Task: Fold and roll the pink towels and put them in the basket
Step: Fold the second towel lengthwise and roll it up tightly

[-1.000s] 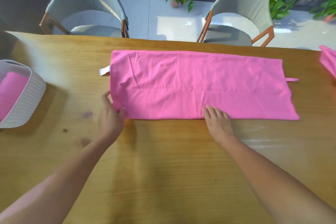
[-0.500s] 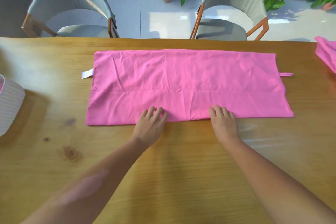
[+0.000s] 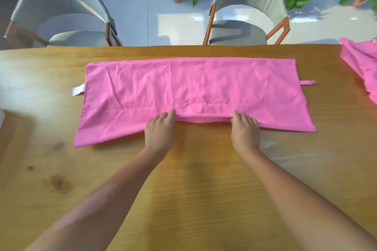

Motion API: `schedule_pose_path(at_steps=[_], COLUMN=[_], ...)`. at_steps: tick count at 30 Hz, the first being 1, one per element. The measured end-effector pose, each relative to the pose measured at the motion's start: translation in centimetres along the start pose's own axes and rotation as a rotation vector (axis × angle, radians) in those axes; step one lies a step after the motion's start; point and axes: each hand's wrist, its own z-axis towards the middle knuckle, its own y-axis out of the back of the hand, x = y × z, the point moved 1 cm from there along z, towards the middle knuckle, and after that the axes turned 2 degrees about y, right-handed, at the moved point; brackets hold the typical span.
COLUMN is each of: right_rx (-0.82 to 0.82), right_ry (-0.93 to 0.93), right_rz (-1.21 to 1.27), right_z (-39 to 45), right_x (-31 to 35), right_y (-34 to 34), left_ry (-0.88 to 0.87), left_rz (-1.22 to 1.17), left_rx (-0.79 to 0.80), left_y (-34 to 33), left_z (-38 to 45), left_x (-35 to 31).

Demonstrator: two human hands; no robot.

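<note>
A: Pink towel point(image 3: 193, 91) position?
B: Flat, lengthwise across the counter point(image 3: 183, 189), far edge close to the counter's far edge.
A: Hands?
B: Left hand point(image 3: 160, 130) and right hand point(image 3: 245, 130) at the near edge, mid-span; fingers pinch it, hem lifted into a ridge.
A: Open room?
B: Bare wood nearside. Second pink towel point(image 3: 363, 67) at right edge.

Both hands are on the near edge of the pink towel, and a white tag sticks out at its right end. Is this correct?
Not quite. In the head view the white tag sticks out at the left end of the pink towel. The left hand and right hand are at its near edge.
</note>
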Motion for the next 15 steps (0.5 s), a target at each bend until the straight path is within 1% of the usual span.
schedule_pose_path(at_steps=[3,7,8,10,11,13,15], right_rx=[-0.010,0.035,0.065,0.130,0.182,0.370,0.544], right_ry=[0.006,0.080,0.102,0.157,0.183,0.216,0.213], right_rz=[0.029,0.044,0.042,0.037,0.035,0.050,0.117], right_z=[1.5,3.2,3.4,3.9,4.3,5.4,7.2], right_x=[0.0,-1.0,-1.3,-1.9,-2.2,-2.5,-2.8], right_y=[0.7,1.8,2.0,2.5,2.6,2.8,3.1], left_ry=[0.015,-0.092,-0.125,-0.176,-0.186,-0.224,-0.212], left_rz=[0.021,0.089,0.106,0.135,0.130,0.088,0.067], left_rx=[0.010,0.036,0.029,0.078,0.130,0.277,0.429], left_y=[1.2,1.5,1.6,1.7,1.8,2.3,3.0], left_z=[1.1,3.0,3.5,4.6,5.4,7.2,9.4], left_x=[-0.1,1.0,1.4,2.0,2.3,2.9,3.3])
